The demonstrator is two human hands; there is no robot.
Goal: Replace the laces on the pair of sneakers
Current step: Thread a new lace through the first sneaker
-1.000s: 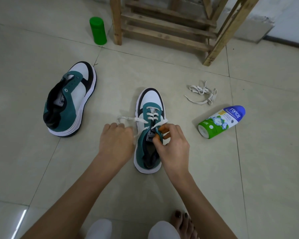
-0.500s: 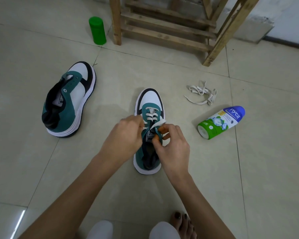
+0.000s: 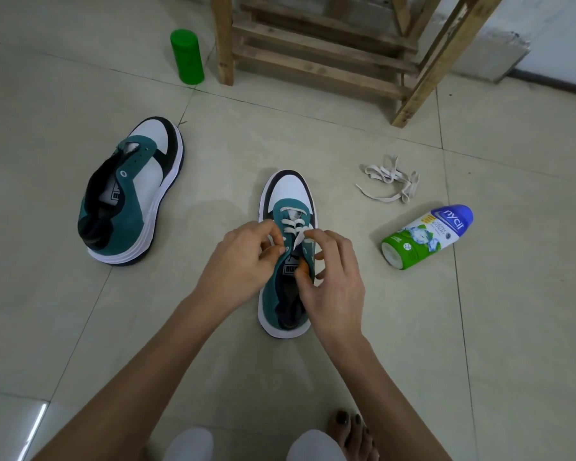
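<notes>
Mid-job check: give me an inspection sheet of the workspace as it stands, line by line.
Surface: pale tiled floor; everything sits on it.
Job's things: middle sneaker upright, white lace through its front eyelets only; second sneaker apart to its left, no lace seen; loose lace heaped to the right.
Clutter: green canister upright near the frame; powder bottle lying on its side.
Hands: left hand and right hand both pinch the white lace over the middle sneaker.
Cables: nothing seen.
Surroundings: wooden frame at the back; bare foot at the bottom edge.
</notes>
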